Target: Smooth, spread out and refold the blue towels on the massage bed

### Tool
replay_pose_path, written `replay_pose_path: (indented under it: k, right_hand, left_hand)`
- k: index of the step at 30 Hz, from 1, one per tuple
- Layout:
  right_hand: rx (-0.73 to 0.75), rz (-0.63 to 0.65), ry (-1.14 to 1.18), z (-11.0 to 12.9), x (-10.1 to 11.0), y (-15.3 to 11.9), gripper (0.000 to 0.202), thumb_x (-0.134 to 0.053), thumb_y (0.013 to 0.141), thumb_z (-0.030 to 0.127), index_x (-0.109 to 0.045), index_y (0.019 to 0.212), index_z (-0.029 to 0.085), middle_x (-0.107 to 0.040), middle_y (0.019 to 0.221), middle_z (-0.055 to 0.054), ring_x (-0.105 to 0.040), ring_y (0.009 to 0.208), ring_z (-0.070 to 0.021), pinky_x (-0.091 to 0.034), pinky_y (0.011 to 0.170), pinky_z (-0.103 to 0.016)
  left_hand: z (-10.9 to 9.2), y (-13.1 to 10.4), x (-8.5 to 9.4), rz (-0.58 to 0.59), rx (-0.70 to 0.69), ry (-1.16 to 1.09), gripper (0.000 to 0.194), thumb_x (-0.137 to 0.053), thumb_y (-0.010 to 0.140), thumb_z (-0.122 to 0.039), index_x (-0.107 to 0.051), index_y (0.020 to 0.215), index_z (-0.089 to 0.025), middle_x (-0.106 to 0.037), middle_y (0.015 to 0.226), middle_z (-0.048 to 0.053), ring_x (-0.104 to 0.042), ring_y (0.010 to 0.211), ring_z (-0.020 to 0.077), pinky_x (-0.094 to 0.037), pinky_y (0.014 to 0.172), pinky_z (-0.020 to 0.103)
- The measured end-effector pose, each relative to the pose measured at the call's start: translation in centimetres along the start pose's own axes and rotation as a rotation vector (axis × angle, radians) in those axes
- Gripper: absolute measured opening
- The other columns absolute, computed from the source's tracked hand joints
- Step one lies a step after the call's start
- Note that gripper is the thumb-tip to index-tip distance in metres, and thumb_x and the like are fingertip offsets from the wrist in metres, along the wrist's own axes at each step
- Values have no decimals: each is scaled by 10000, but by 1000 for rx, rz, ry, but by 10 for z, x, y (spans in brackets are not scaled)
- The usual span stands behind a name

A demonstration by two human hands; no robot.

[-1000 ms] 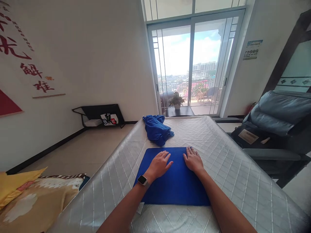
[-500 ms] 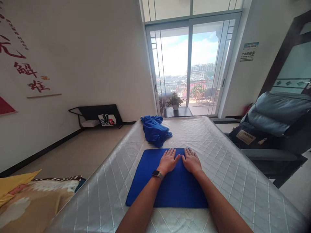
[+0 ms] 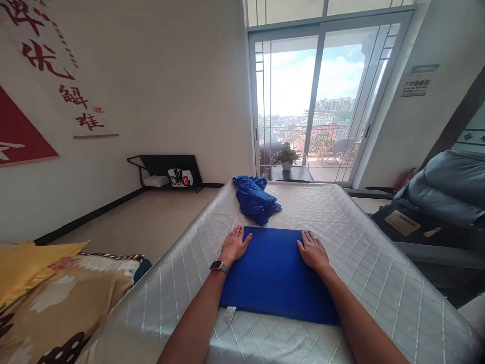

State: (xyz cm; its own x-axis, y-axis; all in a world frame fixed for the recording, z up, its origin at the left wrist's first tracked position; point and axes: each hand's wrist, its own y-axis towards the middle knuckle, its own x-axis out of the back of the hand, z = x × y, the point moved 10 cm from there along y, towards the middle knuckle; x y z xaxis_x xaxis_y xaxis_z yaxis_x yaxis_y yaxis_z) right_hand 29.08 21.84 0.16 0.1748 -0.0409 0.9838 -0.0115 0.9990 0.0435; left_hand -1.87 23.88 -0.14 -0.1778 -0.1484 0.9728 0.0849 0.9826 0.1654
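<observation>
Left hand (image 3: pixel 234 244): open, palm down, fingers spread on the far left corner of the folded blue cloth (image 3: pixel 275 273), pinning it flat.
Right hand (image 3: pixel 312 251): open, flat on the far right corner.
Cloth: between both hands on the quilted mattress (image 3: pixel 379 283).
Beyond the fingertips: a crumpled blue cloth (image 3: pixel 255 198), lying apart.

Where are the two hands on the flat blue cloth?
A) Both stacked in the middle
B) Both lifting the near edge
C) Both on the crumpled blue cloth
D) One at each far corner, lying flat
D: the left hand lies flat at the far left corner of the folded blue cloth and the right hand at the far right corner; the crumpled blue cloth lies beyond, untouched.
</observation>
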Motion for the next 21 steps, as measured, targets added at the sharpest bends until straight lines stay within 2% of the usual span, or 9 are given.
replay_pose_path:
  k: [13,18,21]
  right_hand:
    - [-16,51,-50,5,8,-3,653,-173,1002,439,-210,1565,110,-201,1633,-48,-120,1507,-196,-100,1214,-381]
    - [20,2,-84,11,16,-17,634,-169,1007,405,-212,1564,107,-187,1634,-55,-104,1509,-198,-78,1215,-394]
    - [8,11,-66,7,8,-31,649,-150,1009,429,-200,1565,98,-168,1637,-56,-102,1510,-207,-88,1214,-394]
  left_hand:
    - [-4,-1,2,31,45,-31,805,-107,993,-637,-299,1533,-71,-247,1602,157,-225,1486,256,-146,1212,405]
    - [-4,0,2,-4,36,-20,786,-126,1002,-617,-320,1521,-59,-281,1589,172,-260,1474,259,-171,1203,410]
    - [-5,-1,5,-28,43,14,729,-160,1017,-569,-349,1510,-66,-328,1571,169,-297,1459,266,-197,1195,421]
